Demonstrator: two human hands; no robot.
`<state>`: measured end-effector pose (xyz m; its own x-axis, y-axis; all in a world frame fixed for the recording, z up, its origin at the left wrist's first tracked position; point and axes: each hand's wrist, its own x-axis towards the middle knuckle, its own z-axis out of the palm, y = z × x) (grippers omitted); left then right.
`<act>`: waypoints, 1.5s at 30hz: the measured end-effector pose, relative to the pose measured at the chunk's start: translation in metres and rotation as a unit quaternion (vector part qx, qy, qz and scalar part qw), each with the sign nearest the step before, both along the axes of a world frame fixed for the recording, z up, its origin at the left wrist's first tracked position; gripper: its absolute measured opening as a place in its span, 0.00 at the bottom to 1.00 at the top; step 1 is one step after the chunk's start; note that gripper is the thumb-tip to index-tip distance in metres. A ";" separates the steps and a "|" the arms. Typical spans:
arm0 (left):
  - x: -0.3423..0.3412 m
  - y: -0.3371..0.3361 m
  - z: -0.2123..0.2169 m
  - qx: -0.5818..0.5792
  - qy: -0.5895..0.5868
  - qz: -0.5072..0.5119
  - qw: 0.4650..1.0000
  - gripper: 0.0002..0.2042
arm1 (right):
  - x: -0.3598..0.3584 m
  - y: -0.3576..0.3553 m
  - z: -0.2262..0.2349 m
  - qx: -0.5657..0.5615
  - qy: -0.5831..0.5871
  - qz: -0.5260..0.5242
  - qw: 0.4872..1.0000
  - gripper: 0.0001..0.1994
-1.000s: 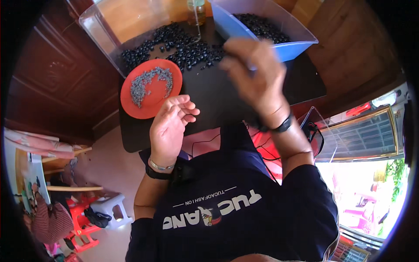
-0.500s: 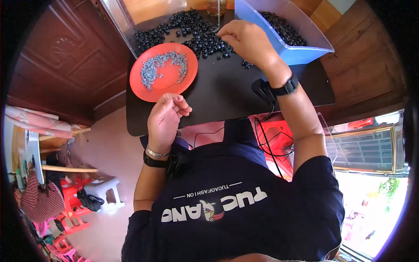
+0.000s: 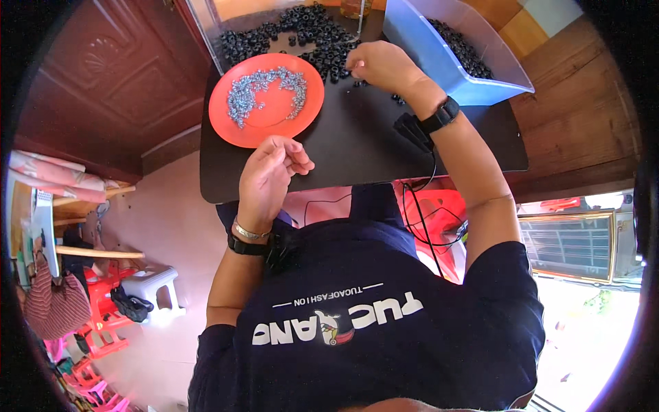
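– Hands?
– I see the right hand [image 3: 384, 67] pinched narrow beside black pieces [image 3: 335, 51], toward the far edge of the worktop [image 3: 350, 137]; whether it holds any, I can't tell. The left hand [image 3: 273, 168] curls loosely by the near edge, contents unclear
– Handling?
– Likely light, hard, rolly; I'd pinch their sides
– Writing?
– White lettering [image 3: 278, 335], upside down, across the shirt [image 3: 343, 378]

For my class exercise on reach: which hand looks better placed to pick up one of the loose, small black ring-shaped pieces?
Probably the right hand: its fingers are next to the small black ring-shaped pieces, while the left hand is nearer the body, by the round red plate.
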<state>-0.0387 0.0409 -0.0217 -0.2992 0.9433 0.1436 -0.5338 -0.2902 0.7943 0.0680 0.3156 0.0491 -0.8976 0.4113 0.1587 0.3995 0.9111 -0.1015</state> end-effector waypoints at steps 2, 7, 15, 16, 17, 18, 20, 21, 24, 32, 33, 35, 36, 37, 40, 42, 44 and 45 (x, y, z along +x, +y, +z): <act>0.000 0.001 0.000 -0.003 0.002 -0.001 1.000 0.12 | -0.008 0.000 0.000 -0.024 0.013 0.012 1.000 0.08; 0.000 0.002 0.000 -0.006 0.001 -0.009 1.000 0.12 | -0.029 -0.004 -0.016 0.035 -0.056 0.061 0.996 0.08; 0.001 -0.001 0.001 -0.025 0.029 -0.001 0.999 0.12 | -0.005 -0.014 0.001 -0.086 0.063 0.086 0.991 0.11; 0.001 -0.001 0.002 -0.031 0.031 0.001 0.999 0.13 | 0.003 -0.023 0.006 -0.203 0.101 0.098 0.969 0.11; 0.002 -0.002 0.004 -0.037 0.033 0.004 0.999 0.13 | 0.009 -0.033 0.011 -0.317 0.137 0.109 0.932 0.11; 0.002 -0.002 0.005 -0.040 0.034 0.004 0.999 0.13 | 0.016 -0.045 0.015 -0.320 0.138 0.109 0.931 0.11; 0.003 0.002 0.012 -0.037 0.044 -0.017 0.998 0.14 | 0.031 -0.070 0.017 -0.509 0.232 0.158 0.814 0.10; 0.005 0.003 0.017 -0.042 0.045 -0.016 0.998 0.14 | 0.036 -0.079 0.013 -0.544 0.245 0.167 0.785 0.11; 0.015 0.011 0.029 -0.017 0.014 -0.024 0.999 0.14 | 0.043 -0.102 -0.002 -0.580 0.273 0.174 0.748 0.13; 0.021 0.019 0.032 -0.019 -0.022 -0.013 1.000 0.12 | 0.027 -0.136 -0.035 -0.547 0.399 0.209 0.706 0.08; 0.020 0.018 0.031 -0.022 -0.021 -0.011 0.999 0.12 | 0.027 -0.137 -0.035 -0.550 0.400 0.209 0.703 0.08; 0.018 0.016 0.029 0.009 -0.010 -0.008 1.000 0.10 | 0.027 -0.139 -0.035 -0.514 0.398 0.206 0.732 0.08; 0.019 0.015 0.028 0.007 -0.009 -0.007 1.000 0.10 | 0.027 -0.140 -0.033 -0.516 0.399 0.206 0.730 0.08; 0.022 0.015 0.028 0.006 -0.022 0.005 1.000 0.09 | 0.028 -0.139 -0.032 -0.490 0.397 0.212 0.747 0.09; 0.025 0.011 0.031 -0.004 -0.020 0.038 0.999 0.08 | 0.030 -0.135 -0.028 -0.406 0.388 0.226 0.796 0.10; 0.025 0.010 0.030 -0.014 -0.004 0.057 0.998 0.07 | 0.031 -0.134 -0.028 -0.347 0.381 0.231 0.826 0.12; 0.024 0.011 0.026 0.012 0.035 0.070 0.997 0.07 | 0.031 -0.136 -0.028 -0.361 0.379 0.222 0.823 0.12; 0.025 0.011 0.027 0.010 0.037 0.068 0.997 0.07 | 0.032 -0.137 -0.027 -0.361 0.381 0.220 0.822 0.12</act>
